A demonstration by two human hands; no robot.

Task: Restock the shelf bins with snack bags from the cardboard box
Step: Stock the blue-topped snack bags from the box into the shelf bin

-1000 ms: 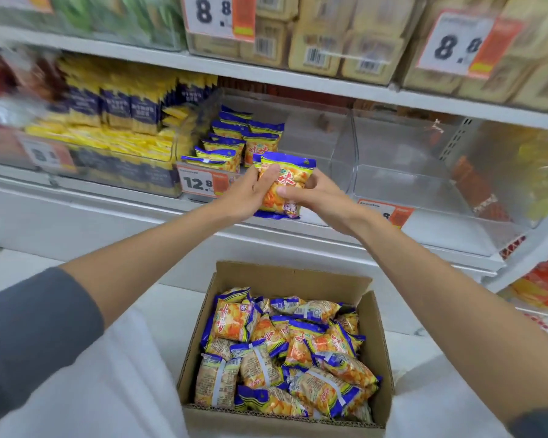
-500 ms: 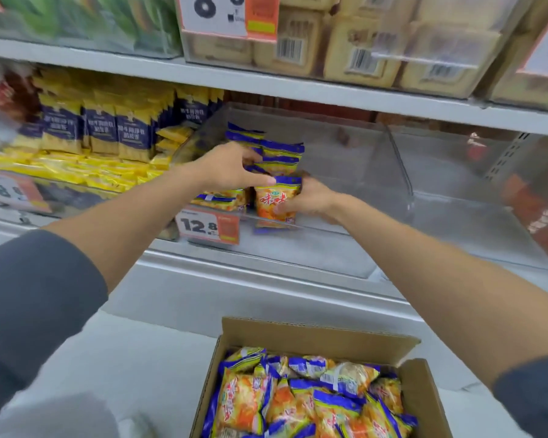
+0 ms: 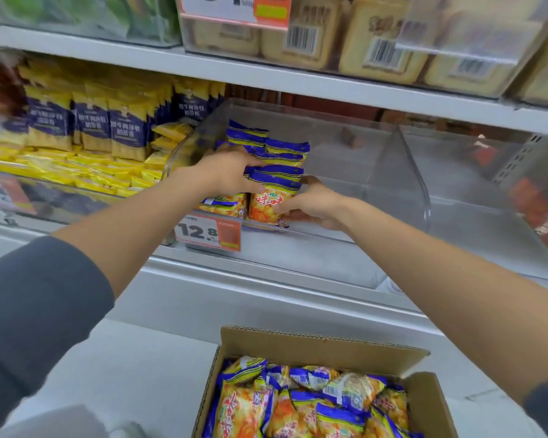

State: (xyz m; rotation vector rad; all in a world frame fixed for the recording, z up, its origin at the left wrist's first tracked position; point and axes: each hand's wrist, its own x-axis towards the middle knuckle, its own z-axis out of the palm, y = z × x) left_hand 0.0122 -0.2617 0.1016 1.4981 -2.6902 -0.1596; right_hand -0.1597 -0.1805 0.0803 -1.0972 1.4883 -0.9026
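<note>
My right hand (image 3: 310, 205) pinched a snack bag (image 3: 266, 205) by its side. It stood at the front of the clear bin (image 3: 377, 159). My left hand (image 3: 228, 172) lay open on the row of bags (image 3: 285, 150) behind it. More bags filled the cardboard box (image 3: 323, 343) below.

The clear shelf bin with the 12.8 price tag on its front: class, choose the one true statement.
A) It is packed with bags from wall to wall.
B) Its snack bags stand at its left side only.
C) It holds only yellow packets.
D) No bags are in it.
B: the snack bags stand in rows at the left of the clear bin, and its floor to the right of them shows bare.
</note>
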